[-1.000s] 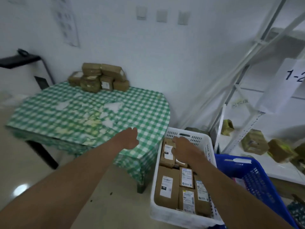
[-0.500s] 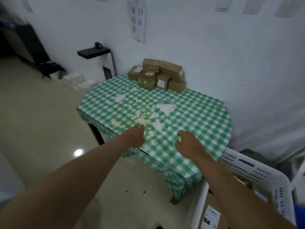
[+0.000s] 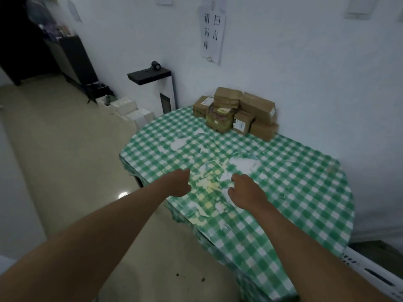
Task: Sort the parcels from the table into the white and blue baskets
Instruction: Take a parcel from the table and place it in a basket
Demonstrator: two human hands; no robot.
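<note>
Your single head camera looks forward and down from standing height across the tabletop [image 3: 294, 192], toward the wall behind it, fairly close.

Parcels [image 3: 237, 113] stacked at table's [image 3: 305, 192] far edge, seemingly against wall [image 3: 305, 73].

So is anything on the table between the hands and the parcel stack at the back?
Nothing visible: only bare checked tablecloth lies between the left hand, the right hand and the parcel stack by the wall.
</note>
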